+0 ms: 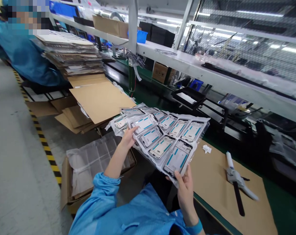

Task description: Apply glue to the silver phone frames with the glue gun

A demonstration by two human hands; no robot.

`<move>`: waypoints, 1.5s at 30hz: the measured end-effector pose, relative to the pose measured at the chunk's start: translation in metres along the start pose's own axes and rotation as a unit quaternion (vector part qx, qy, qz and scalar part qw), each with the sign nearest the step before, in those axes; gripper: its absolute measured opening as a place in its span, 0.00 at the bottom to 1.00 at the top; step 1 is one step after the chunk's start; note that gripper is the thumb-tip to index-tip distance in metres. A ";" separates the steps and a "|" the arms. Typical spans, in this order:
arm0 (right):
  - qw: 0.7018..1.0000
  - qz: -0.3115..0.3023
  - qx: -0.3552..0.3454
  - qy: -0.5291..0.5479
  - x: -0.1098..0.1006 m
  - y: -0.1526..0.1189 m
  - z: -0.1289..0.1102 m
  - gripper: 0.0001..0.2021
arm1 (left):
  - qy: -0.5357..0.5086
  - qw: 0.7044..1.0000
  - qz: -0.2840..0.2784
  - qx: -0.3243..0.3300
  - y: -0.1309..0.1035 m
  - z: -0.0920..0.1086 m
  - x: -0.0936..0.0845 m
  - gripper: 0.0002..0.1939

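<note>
Head view. Item 1: clear plastic tray [162, 137] of phone frames, centre of frame, held tilted in the air above the near edge of the table [282, 205]. Left hand [128, 138]: at the tray's left edge, fingers pressed together against its rim. Right hand [186, 187]: at the tray's lower corner, thumb on top, fingers beneath, pinching the edge. Item 2: cardboard sheet [219, 182] on the table, lower right, bearing a white dispenser tool [236, 178]. Item 3: open carton [89, 169] with plastic liner, lower left, on the floor. Item 4: stacked cardboard [72, 54], upper left, beside a person in a blue coat [23, 55].
</note>
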State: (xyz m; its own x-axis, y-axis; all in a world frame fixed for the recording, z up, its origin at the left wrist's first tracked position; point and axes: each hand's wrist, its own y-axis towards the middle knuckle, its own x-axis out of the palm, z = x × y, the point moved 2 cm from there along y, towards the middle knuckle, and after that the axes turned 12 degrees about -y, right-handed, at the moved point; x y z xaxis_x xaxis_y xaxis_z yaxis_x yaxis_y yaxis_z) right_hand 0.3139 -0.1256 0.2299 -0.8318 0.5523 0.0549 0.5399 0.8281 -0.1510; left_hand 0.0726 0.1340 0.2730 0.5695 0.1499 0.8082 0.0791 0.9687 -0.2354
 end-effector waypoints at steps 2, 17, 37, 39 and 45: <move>1.000 -0.024 -0.005 -0.004 -0.001 0.005 0.004 0.67 | 0.005 1.000 -0.005 0.008 0.003 0.007 0.004 0.36; 0.989 -0.075 0.103 0.071 0.070 0.035 0.032 0.79 | 0.092 0.991 0.081 0.047 0.038 0.041 -0.043 0.33; 0.995 0.003 -0.011 -0.102 -0.090 0.028 0.022 0.40 | 0.563 0.809 0.081 0.149 -0.044 -0.023 -0.119 0.36; 0.965 0.087 -0.067 -0.237 -0.137 0.038 0.000 0.33 | 0.560 0.812 0.060 0.155 -0.041 -0.057 -0.111 0.49; 0.839 0.206 -0.098 -0.493 -0.288 0.087 -0.067 0.25 | 0.563 0.807 0.068 0.165 -0.014 -0.105 -0.074 0.61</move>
State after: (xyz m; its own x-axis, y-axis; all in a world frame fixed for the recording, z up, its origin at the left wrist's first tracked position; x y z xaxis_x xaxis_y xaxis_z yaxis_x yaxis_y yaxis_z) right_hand 0.6093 -0.2066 0.2667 -0.2184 0.5282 -0.8205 0.7386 0.6390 0.2148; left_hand 0.1156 0.0884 0.1602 0.9515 0.1639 -0.2604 -0.1629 0.9863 0.0257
